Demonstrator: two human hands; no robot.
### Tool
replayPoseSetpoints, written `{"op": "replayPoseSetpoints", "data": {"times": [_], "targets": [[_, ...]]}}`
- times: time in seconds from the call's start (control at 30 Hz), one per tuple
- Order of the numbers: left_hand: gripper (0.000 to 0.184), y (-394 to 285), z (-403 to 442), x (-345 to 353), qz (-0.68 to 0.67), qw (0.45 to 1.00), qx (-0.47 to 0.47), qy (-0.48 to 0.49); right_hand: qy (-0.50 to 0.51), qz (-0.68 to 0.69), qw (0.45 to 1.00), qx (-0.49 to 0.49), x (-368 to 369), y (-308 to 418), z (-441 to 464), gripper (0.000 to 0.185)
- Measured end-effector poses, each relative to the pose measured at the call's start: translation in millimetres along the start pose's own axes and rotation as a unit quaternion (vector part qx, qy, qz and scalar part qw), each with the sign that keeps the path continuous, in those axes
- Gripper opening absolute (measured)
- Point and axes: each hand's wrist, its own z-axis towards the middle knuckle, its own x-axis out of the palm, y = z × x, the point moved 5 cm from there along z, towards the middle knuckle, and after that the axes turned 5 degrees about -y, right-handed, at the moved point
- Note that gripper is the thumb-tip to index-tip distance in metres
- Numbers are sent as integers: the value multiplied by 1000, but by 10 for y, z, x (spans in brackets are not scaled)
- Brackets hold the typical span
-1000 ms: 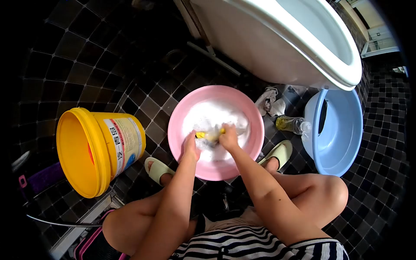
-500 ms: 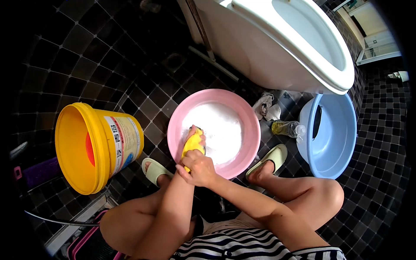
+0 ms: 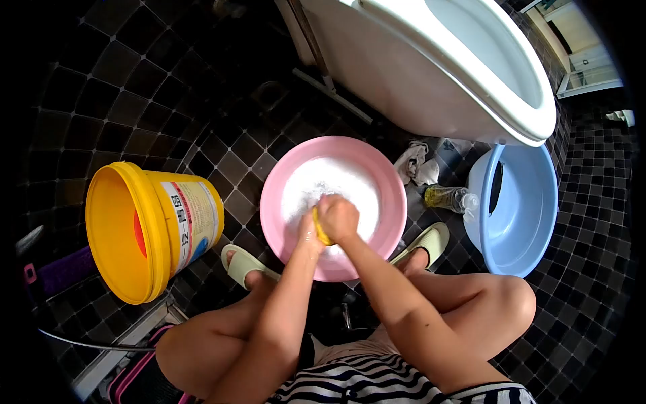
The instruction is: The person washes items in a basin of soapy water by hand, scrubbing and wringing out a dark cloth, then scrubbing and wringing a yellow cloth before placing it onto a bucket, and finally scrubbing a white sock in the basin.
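A pink basin (image 3: 279, 236) of white, sudsy water stands on the dark tiled floor between my feet. Over its middle, my left hand (image 3: 309, 229) and my right hand (image 3: 338, 217) are pressed together around a yellow cloth (image 3: 321, 229). Only a strip of the cloth shows between them; the rest is hidden by the fingers. My right hand is partly on top, its fingers curled. Wet suds cling to my left hand and wrist.
A yellow bucket (image 3: 158, 236) lies at the left. Right of the basin are a crumpled pale cloth (image 3: 415, 163), a bottle of yellow liquid (image 3: 444, 197) and a tilted blue basin (image 3: 528, 215). A white sink (image 3: 431, 74) rises at the top.
My right hand has moved from my left wrist onto the cloth. The yellow cloth, earlier spread over my left hand, is now bunched between both hands, nearer the basin's middle.
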Motion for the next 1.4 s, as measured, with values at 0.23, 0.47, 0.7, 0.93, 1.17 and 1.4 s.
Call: {"op": "replayPoseSetpoints", "data": {"times": [0.23,0.47,0.7,0.93,1.17,1.4], "targets": [[50,-188,273,-431,-19,995,52,-78,94,20,993,75,120,-694,181,35],[44,-162,271,-838,64,963,132,-225,248,-177,944,-126,271,-913,-444,55],[47,-156,29,-497,64,976,-18,-207,53,104,993,10,308,-647,-135,54],[48,-309,-414,-6,0,999,36,37,216,125,955,-161,-644,831,-688,30],[38,-233,-566,-65,-28,990,-20,135,79,106,953,-274,-797,1166,-1098,20],[37,-237,-811,310,-21,990,-11,140,-26,63,963,-262,-654,930,-874,21]]}}
